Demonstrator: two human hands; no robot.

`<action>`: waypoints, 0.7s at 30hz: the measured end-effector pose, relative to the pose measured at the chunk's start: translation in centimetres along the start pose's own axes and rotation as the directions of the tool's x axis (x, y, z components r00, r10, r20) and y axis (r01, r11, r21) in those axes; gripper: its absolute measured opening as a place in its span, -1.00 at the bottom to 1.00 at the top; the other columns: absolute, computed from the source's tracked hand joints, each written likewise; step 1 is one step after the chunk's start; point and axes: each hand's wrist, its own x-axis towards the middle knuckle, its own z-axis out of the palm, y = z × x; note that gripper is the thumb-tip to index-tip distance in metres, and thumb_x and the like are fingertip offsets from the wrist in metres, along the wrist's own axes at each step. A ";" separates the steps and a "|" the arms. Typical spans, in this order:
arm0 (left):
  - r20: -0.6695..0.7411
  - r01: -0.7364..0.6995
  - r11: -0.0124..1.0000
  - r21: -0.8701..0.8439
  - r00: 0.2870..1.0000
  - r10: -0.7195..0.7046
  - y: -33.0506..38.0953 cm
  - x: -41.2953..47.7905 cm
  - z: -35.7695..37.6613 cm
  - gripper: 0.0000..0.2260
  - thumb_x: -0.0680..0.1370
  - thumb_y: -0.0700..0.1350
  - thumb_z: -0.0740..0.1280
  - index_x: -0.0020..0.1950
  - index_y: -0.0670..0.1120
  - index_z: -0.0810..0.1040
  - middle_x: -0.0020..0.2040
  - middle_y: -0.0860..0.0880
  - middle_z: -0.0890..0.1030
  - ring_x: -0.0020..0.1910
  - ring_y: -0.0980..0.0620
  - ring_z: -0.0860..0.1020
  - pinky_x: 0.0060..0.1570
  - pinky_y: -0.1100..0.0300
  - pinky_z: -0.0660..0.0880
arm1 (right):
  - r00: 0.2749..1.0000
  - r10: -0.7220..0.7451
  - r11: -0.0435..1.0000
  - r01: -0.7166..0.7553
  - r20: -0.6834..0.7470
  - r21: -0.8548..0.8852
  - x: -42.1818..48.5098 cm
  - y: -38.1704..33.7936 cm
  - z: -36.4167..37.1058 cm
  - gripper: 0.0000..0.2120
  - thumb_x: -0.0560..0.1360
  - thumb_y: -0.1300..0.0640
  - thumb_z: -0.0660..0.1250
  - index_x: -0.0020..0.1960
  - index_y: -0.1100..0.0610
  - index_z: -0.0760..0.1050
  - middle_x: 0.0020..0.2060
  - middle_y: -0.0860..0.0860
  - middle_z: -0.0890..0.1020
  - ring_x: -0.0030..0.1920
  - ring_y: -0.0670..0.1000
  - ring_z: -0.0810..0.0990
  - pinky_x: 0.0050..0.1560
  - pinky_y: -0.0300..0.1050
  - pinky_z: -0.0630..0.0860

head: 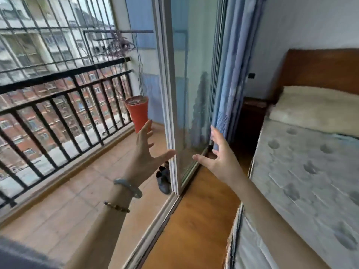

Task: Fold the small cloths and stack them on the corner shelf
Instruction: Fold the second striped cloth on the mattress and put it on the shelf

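Note:
No small cloth and no corner shelf show in the head view. Both my arms reach forward at the doorway between a bedroom and a balcony. My left hand point(144, 152) is held up with fingers spread, its thumb near the white edge of the sliding glass door point(172, 133). My right hand point(217, 158) is also spread and holds nothing, its fingertips close to the blue curtain point(233, 74). Two bracelets sit on my left wrist.
A bed with a pale patterned mattress point(303, 181) and a pillow point(318, 107) fills the right side. The balcony on the left has a black railing point(64, 105), an orange plant pot point(138, 111) and dark shoes point(163, 179) by the door track point(155, 220).

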 end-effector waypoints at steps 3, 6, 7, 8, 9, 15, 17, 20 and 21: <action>0.107 -0.014 0.992 -0.128 0.994 0.027 -2.3 5.1 3.0 -0.07 0.31 0.21 0.46 0.52 0.05 0.03 0.45 0.03 0.19 0.40 0.10 0.27 0.29 0.15 0.36 | 0.991 0.064 0.996 -0.070 -0.115 -0.046 2.6 1.9 -1.1 -0.05 0.33 -0.07 0.52 0.54 -0.10 0.03 0.50 -0.10 0.20 0.48 -0.11 0.17 0.46 0.09 0.24; 0.165 -0.029 0.974 -0.226 0.984 0.068 -3.7 9.2 5.9 -0.12 0.36 0.12 0.49 0.52 0.04 0.04 0.39 0.22 0.19 0.38 0.18 0.26 0.32 0.21 0.37 | 0.971 0.098 0.992 -0.112 -0.218 -0.056 5.3 3.6 -2.9 -0.06 0.35 0.02 0.53 0.54 -0.07 0.03 0.49 -0.12 0.20 0.45 -0.19 0.18 0.47 -0.02 0.23; 0.185 -0.033 0.968 -0.250 0.979 0.081 -4.2 10.6 6.8 -0.14 0.36 0.07 0.49 0.51 0.05 0.04 0.38 0.24 0.18 0.38 0.18 0.25 0.33 0.19 0.35 | 0.964 0.098 0.991 -0.117 -0.247 -0.064 6.3 4.3 -3.5 -0.08 0.36 0.03 0.53 0.54 -0.07 0.03 0.49 -0.12 0.20 0.43 -0.21 0.18 0.45 -0.06 0.24; 0.211 -0.042 0.964 -0.264 0.972 0.100 -4.8 12.2 7.8 -0.15 0.36 0.05 0.49 0.50 0.06 0.04 0.39 0.23 0.17 0.40 0.16 0.24 0.35 0.15 0.33 | 0.956 0.109 0.989 -0.132 -0.273 -0.068 7.4 5.2 -4.0 -0.09 0.37 0.03 0.52 0.54 -0.08 0.03 0.49 -0.12 0.19 0.41 -0.23 0.18 0.44 -0.10 0.24; 0.231 -0.052 0.961 -0.271 0.966 0.117 -5.4 13.6 8.7 -0.15 0.36 0.04 0.48 0.50 0.07 0.05 0.42 0.21 0.16 0.41 0.14 0.23 0.37 0.12 0.31 | 0.947 0.125 0.986 -0.151 -0.297 -0.066 8.4 6.1 -4.5 -0.09 0.38 0.03 0.51 0.54 -0.09 0.02 0.50 -0.12 0.19 0.39 -0.25 0.18 0.42 -0.12 0.24; 0.322 -0.050 0.947 -0.316 0.934 0.157 -8.5 23.8 13.8 -0.11 0.35 0.14 0.50 0.52 0.05 0.06 0.48 0.13 0.16 0.43 0.14 0.23 0.38 0.09 0.30 | 0.883 0.178 0.976 -0.216 -0.435 -0.040 16.4 11.1 -7.5 -0.10 0.40 0.08 0.50 0.55 -0.05 0.01 0.51 -0.06 0.18 0.47 -0.10 0.19 0.41 -0.14 0.23; 0.342 -0.066 0.944 -0.322 0.922 0.181 -9.1 27.5 15.4 -0.10 0.32 0.15 0.46 0.52 0.03 0.05 0.48 0.12 0.16 0.43 0.15 0.23 0.36 0.13 0.31 | 0.870 0.168 0.975 -0.215 -0.463 -0.049 19.2 12.0 -8.9 -0.10 0.40 0.09 0.49 0.54 -0.05 0.01 0.51 -0.05 0.18 0.47 -0.09 0.20 0.42 -0.12 0.24; 0.377 -0.089 0.935 -0.344 0.899 0.224 -9.5 32.2 18.0 -0.13 0.37 0.06 0.48 0.53 0.02 0.04 0.49 0.11 0.14 0.43 0.19 0.23 0.33 0.21 0.31 | 0.846 0.166 0.974 -0.222 -0.507 -0.050 22.8 13.1 -11.2 -0.11 0.40 0.10 0.49 0.54 -0.04 0.02 0.51 -0.05 0.19 0.48 -0.09 0.20 0.46 -0.01 0.25; 0.393 -0.085 0.930 -0.356 0.890 0.232 -9.7 33.4 18.9 -0.14 0.39 0.05 0.48 0.53 0.02 0.03 0.49 0.12 0.13 0.42 0.20 0.23 0.33 0.21 0.30 | 0.836 0.172 0.970 -0.236 -0.521 -0.059 23.6 13.5 -11.8 -0.11 0.40 0.09 0.50 0.54 -0.05 0.02 0.51 -0.06 0.19 0.48 -0.10 0.19 0.46 0.00 0.25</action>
